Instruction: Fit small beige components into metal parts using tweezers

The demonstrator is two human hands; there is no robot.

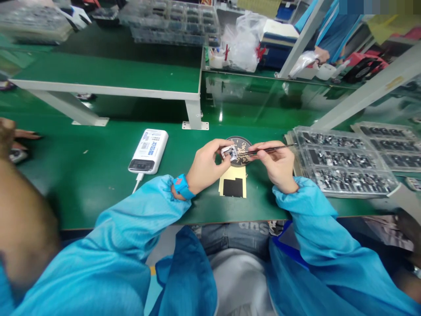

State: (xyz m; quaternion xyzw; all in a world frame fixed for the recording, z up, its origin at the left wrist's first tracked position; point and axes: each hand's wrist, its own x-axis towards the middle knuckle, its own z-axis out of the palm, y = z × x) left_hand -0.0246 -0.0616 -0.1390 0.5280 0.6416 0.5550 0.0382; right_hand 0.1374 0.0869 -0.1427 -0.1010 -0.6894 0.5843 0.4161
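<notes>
Between its thumb and fingers my left hand (210, 161) grips a small white and dark part (229, 152), whose exact kind is too small to make out. My right hand (279, 164) is closed around dark tweezers (271, 149), their tips pointing left at the part. Beneath both hands lies a round dark dish (241, 139) scattered with tiny tan pieces. In front of the dish, a yellow sheet (223, 179) carries a black piece (233, 188) with a stepped upper edge.
A white power bank (149, 149) with a cable lies to the left. Clear trays (342, 160) of small parts are stacked at right. A raised green shelf (115, 72) stands behind on metal legs. Another person's hand (23, 135) shows at far left.
</notes>
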